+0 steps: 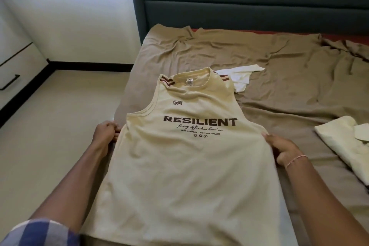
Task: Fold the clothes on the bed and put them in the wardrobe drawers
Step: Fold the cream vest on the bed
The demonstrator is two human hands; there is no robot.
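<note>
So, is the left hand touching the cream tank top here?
Touching. In the head view the left hand grips the side edge of the cream tank top just below the armhole.

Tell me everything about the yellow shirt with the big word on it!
It is a pale cream, soft-looking sleeveless top with RESILIENT in dark letters, a small logo, a neck label and dark red shoulder stripes. It lies front up, unfolded, on the brown bed sheet, neck toward the headboard. The left hand and right hand each grip a side edge.
</note>
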